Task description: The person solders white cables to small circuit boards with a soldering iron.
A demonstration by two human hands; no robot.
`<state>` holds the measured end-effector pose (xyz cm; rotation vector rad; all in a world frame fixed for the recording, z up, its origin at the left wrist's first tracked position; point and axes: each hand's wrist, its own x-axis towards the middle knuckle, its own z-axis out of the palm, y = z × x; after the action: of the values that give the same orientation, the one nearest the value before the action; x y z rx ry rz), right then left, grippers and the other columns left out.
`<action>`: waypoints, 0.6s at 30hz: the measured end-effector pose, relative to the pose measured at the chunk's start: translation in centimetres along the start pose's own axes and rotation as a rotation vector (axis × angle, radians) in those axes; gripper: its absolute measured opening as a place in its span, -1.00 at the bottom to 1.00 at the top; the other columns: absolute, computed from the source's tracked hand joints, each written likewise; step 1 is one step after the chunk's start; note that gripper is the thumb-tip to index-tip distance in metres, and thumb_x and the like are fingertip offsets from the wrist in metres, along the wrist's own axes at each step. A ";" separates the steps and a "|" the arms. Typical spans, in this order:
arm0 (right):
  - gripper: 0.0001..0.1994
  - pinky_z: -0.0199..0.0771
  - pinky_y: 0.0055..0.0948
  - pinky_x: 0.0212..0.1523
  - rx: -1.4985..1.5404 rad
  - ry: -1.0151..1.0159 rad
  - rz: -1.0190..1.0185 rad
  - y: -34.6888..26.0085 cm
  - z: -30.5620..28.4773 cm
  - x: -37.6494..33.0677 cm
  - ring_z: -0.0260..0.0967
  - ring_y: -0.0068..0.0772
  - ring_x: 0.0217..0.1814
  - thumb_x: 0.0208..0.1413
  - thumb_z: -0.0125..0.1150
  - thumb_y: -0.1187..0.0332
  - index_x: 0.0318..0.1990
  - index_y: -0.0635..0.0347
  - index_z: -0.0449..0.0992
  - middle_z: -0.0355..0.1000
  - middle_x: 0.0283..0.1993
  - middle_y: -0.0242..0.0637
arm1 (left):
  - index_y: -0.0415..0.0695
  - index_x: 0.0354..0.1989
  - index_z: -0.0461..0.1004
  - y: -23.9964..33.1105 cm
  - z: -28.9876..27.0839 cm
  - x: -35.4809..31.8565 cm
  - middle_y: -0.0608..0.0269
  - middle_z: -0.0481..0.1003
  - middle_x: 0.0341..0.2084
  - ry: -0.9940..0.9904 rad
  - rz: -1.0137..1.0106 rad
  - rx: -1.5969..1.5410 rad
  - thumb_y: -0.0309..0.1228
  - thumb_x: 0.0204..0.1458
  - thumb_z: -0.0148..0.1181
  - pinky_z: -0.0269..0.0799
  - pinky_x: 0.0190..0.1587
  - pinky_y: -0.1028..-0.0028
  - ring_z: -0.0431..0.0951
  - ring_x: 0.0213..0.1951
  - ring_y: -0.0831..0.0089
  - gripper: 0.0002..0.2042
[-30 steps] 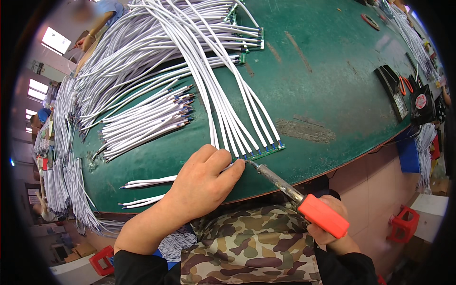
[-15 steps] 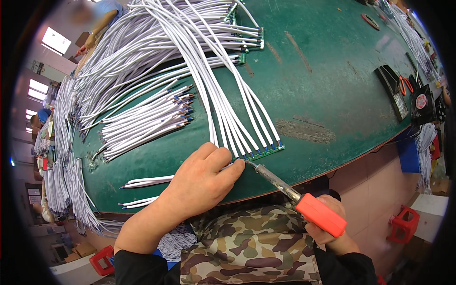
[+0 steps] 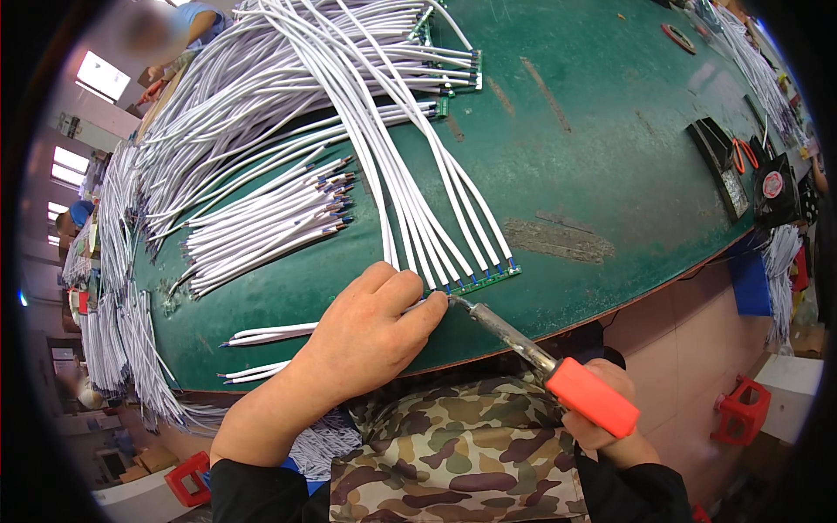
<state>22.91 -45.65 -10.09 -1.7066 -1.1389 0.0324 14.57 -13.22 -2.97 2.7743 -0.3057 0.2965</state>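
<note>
My right hand (image 3: 586,431) grips the red handle of a soldering iron (image 3: 514,338). Its tip points up-left and meets the near edge of a narrow green circuit board (image 3: 490,280) close to my left fingertips. My left hand (image 3: 370,327) is closed in a pinch at the board's left end, apparently on a white cable; the fingers hide most of what they hold. Several white cables (image 3: 418,200) with blue wire ends run from the far side down to the board, side by side.
Left of the board lies a bundle of cut white cables (image 3: 261,231). A large cable heap (image 3: 235,96) with green boards covers the far left of the green table (image 3: 610,157). Pliers with orange handles (image 3: 744,157) lie right, by a black holder (image 3: 719,170). A co-worker's arm (image 3: 196,35) shows far left.
The soldering iron and my right hand have shifted very slightly right and down. My left hand stays almost where it was at the board. The co-worker at the far left has moved a little.
</note>
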 end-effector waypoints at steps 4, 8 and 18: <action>-0.86 0.37 -0.25 -0.46 -0.011 -0.003 0.019 -0.1 -0.1 0.6 0.42 -0.15 -0.47 0.07 0.28 0.28 -0.43 0.10 0.54 0.45 -0.43 -0.30 | -0.13 -0.12 0.59 0.0 0.1 -0.1 0.23 0.40 -0.37 0.002 0.001 0.013 -0.62 -0.23 0.31 0.44 -0.29 0.29 0.44 -0.33 0.21 -0.61; -0.81 0.37 -0.26 -0.47 -0.039 0.025 -0.004 0.0 0.1 0.4 0.42 -0.15 -0.49 0.13 0.28 0.22 -0.35 0.14 0.55 0.46 -0.42 -0.30 | -0.14 -0.13 0.59 0.0 0.1 0.0 0.23 0.40 -0.37 0.009 0.012 0.012 -0.63 -0.24 0.31 0.44 -0.29 0.29 0.44 -0.33 0.21 -0.62; -0.78 0.36 -0.29 -0.48 -0.008 0.053 0.011 0.1 0.0 0.3 0.40 -0.17 -0.52 0.17 0.28 0.19 -0.30 0.16 0.55 0.48 -0.41 -0.30 | -0.14 -0.13 0.60 -0.4 0.1 -0.1 0.25 0.47 -0.37 0.053 0.045 0.027 -0.63 -0.21 0.31 0.46 -0.29 0.28 0.48 -0.35 0.22 -0.63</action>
<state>23.14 -45.45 -10.09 -1.7116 -1.0915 -0.0103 14.60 -12.88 -3.16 2.7838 -0.3544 0.3870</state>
